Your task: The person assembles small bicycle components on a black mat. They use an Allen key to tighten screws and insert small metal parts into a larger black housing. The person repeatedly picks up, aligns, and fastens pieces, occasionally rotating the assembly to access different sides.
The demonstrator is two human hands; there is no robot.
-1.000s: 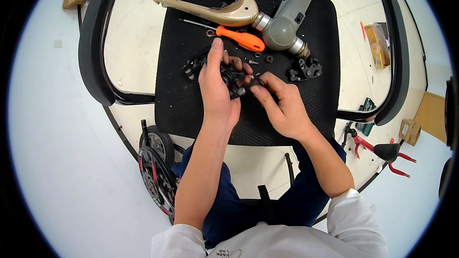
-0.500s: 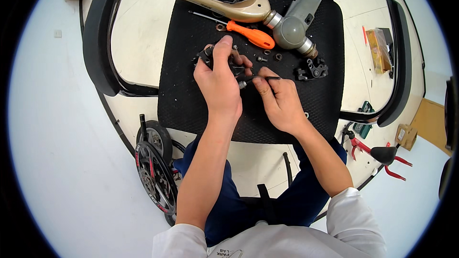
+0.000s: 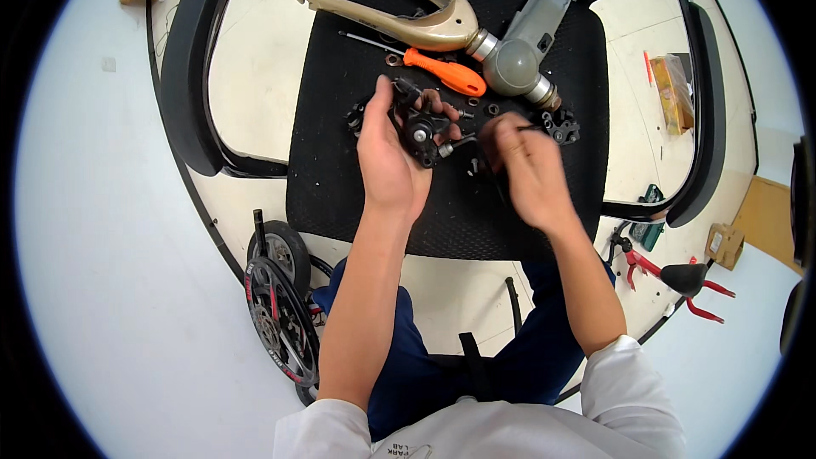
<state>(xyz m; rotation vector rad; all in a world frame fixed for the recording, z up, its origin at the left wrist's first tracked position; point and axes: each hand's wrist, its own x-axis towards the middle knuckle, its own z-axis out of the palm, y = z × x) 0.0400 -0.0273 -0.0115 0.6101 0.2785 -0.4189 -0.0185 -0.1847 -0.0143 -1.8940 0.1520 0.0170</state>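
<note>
My left hand is closed around a black bicycle brake caliper, its fingers curled under the far side. A silver bolt sticks out of the caliper on the side toward my right hand. My right hand, smeared by motion, is pinched on a thin black hex key, whose shape is partly blurred. It is apart from the caliper, just to its right. A second black caliper lies beyond my right hand. Small bolts and nuts lie loose between the hands and farther off.
All this is on a black chair seat with armrests on both sides. An orange-handled screwdriver, a beige bicycle fork and a grey tube joint lie at the back. Wheel parts stand on the floor at left, red frame parts at right.
My right hand has moved right and away from the caliper with the hex key. My left hand has turned the caliper, so more of its body shows.
</note>
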